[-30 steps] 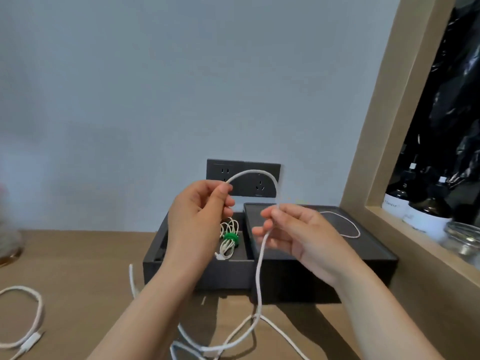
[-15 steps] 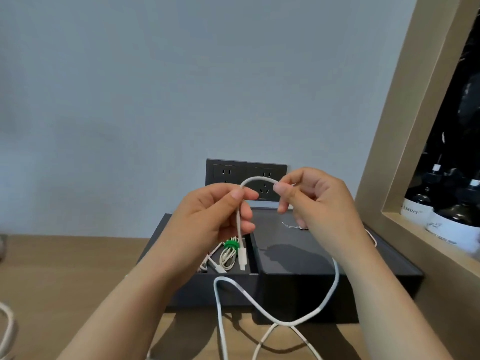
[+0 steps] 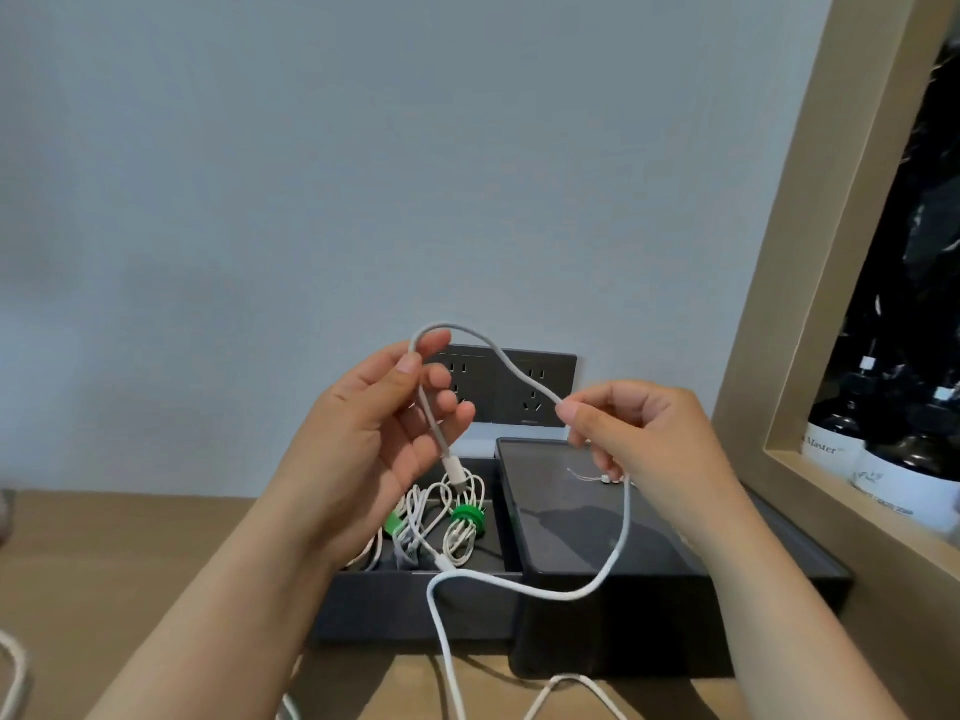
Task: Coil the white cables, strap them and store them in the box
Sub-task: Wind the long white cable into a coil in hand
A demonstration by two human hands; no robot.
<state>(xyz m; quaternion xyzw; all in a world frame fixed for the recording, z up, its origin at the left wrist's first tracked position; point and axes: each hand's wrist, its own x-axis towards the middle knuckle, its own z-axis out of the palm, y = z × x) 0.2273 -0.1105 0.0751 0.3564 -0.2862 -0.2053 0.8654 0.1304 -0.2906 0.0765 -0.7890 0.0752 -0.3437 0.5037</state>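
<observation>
Overhead, both hands pinching white cable (image 3: 524, 374), box (image 3: 415, 610) below

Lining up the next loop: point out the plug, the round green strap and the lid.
plug (image 3: 457, 474), head view, on its white housing.
round green strap (image 3: 466, 514), head view, on its top face.
lid (image 3: 543, 478), head view, on its bare glossy top.

- The light was soft, even and fairly bright, and the pale blue wall (image 3: 363, 174) showed no hotspot.
- The white cable (image 3: 623, 537) threw a faint, blurry shadow on the glossy box lid (image 3: 571, 550), which had a dull sheen.
- The shelf frame (image 3: 769, 283) leaned hard, wide-angle bend at the right edge.
- The bottles (image 3: 904, 459) sat dim, their labels slightly soft.
</observation>
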